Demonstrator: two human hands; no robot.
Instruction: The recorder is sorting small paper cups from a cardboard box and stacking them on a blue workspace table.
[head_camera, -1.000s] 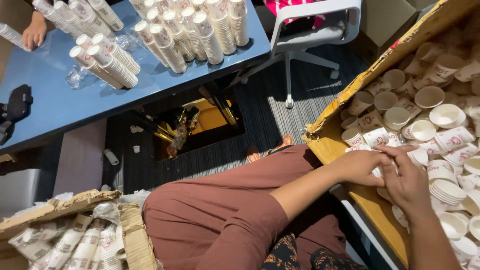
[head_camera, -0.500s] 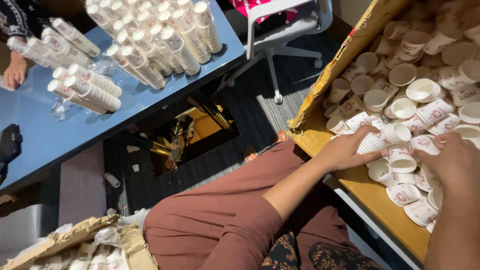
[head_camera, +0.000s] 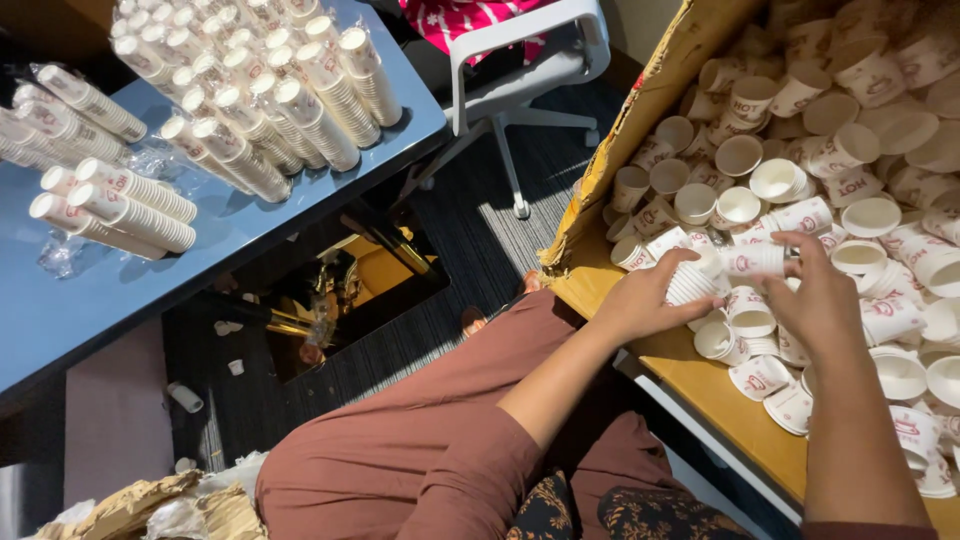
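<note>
A heap of loose white paper cups (head_camera: 845, 170) with red print covers the yellow tabletop (head_camera: 700, 375) at the right. My left hand (head_camera: 650, 295) is closed around a short stack of nested cups (head_camera: 692, 280) at the heap's near edge. My right hand (head_camera: 815, 300) holds another cup (head_camera: 755, 260) on its side, its mouth pointing at the stack in my left hand. The two hands sit close together, a few centimetres apart.
A torn cardboard wall (head_camera: 650, 110) borders the heap on the left. A blue table (head_camera: 100, 290) at the left carries several long wrapped cup stacks (head_camera: 250, 90). A white swivel chair (head_camera: 520, 70) stands behind. Crumpled cardboard (head_camera: 170, 505) lies by my knee on dark carpet.
My view has shifted down and right. My right hand moved left from the heap with a cup, toward my left hand, which has closed on a stack of cups.
</note>
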